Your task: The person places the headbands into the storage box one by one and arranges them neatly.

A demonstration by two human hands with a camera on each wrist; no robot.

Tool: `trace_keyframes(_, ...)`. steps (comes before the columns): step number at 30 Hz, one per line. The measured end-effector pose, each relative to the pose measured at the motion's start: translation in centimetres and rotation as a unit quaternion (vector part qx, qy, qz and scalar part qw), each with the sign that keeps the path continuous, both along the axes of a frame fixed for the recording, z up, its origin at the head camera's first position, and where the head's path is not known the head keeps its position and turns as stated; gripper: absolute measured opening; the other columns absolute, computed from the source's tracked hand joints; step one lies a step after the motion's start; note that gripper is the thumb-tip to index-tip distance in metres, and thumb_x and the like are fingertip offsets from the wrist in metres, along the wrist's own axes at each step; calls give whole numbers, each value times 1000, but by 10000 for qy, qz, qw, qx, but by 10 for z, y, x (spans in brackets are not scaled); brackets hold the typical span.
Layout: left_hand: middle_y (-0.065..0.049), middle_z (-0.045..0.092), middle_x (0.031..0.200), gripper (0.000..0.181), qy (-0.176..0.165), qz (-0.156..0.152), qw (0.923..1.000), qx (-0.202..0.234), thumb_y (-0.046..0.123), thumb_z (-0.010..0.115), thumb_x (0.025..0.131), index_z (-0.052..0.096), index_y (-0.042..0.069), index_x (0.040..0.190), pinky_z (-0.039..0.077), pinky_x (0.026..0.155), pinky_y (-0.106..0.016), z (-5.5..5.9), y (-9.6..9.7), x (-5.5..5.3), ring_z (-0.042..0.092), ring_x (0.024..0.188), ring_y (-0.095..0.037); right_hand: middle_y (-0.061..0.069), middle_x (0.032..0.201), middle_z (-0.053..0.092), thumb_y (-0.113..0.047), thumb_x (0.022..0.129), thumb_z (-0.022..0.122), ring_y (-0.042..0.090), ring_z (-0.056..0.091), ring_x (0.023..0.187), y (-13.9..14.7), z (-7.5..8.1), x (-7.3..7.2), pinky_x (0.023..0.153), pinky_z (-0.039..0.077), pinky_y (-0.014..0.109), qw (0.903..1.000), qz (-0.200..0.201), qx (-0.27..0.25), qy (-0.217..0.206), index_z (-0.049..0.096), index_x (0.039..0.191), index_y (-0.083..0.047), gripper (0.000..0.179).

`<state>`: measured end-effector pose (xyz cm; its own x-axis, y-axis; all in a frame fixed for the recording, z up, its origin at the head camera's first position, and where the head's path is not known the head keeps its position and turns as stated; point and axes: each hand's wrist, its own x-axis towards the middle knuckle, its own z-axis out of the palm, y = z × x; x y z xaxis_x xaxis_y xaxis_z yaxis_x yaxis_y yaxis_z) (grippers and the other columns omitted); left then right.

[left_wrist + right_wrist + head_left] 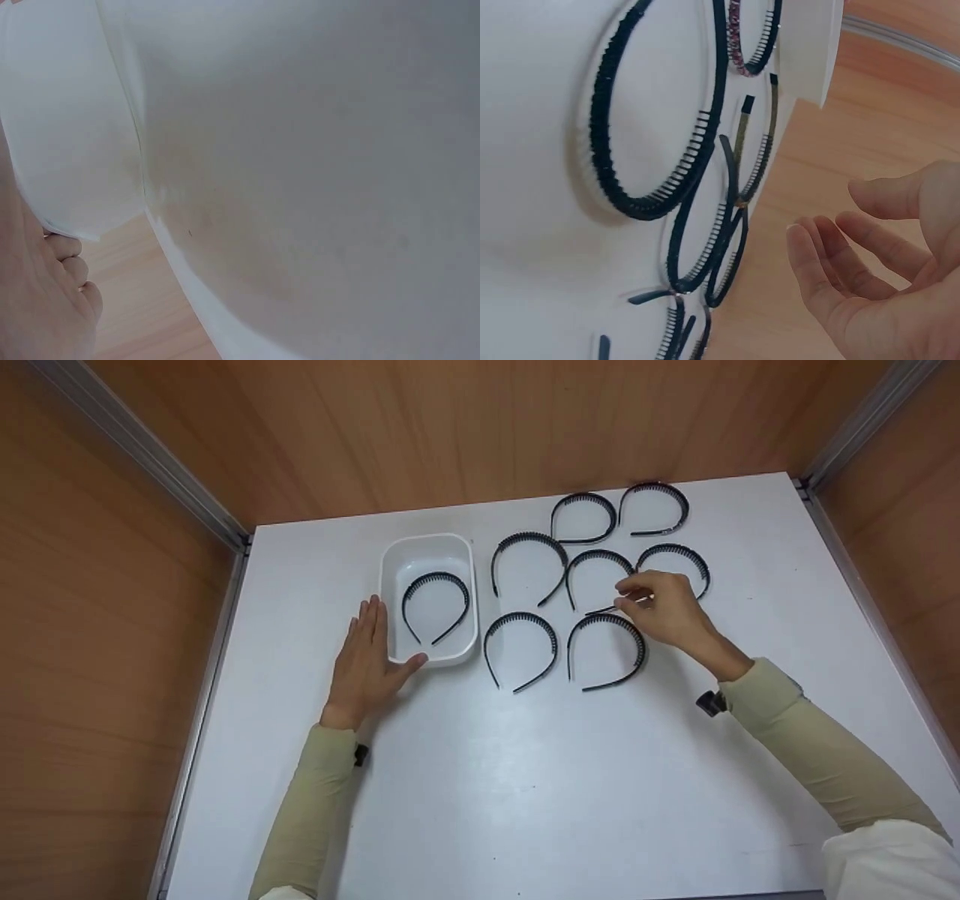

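My left hand [366, 664] rests along the left side and near-left corner of a white plastic tray [475, 615], fingers straight and thumb at the near rim. Inside the tray lies one black toothed headband [436, 576]. Over the group of headbands hovers my right hand [666, 611], its fingers loosely bent with a gap to the thumb. Nothing is between those fingers in the right wrist view [877, 277]. Close below it are a middle headband [600, 553], partly covered, a right headband [673, 547], also partly covered, and a near headband [639, 641].
More black headbands lie on the white table [465, 780]: one near the tray [520, 616], one behind it [529, 536], and two by the back edge, including the far-right headband [654, 486]. Wooden panels [480, 427] enclose the table at the back and sides.
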<state>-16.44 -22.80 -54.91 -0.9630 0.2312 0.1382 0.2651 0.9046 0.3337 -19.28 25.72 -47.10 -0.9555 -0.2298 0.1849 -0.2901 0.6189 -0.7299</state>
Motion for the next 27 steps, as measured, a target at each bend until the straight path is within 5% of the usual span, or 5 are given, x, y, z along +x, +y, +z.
trace_keyframes(19,-18,8,180,117,-21,3,10000,82,76,59,96,10,-2,170,9,137,-45,-2,1,2,6,168,-31,24,112,78,-6,97,75,42,77,100,30,-39,21,73,49,7,9948,-405,239,-905,77,117,6,24)
trace_keyframes(27,-18,9,180,116,29,-35,9999,102,74,60,97,9,-2,170,9,137,-45,-2,0,2,7,168,-31,24,114,78,-11,99,75,41,76,104,37,-52,28,78,53,23,9915,-553,403,-1105,76,120,6,27)
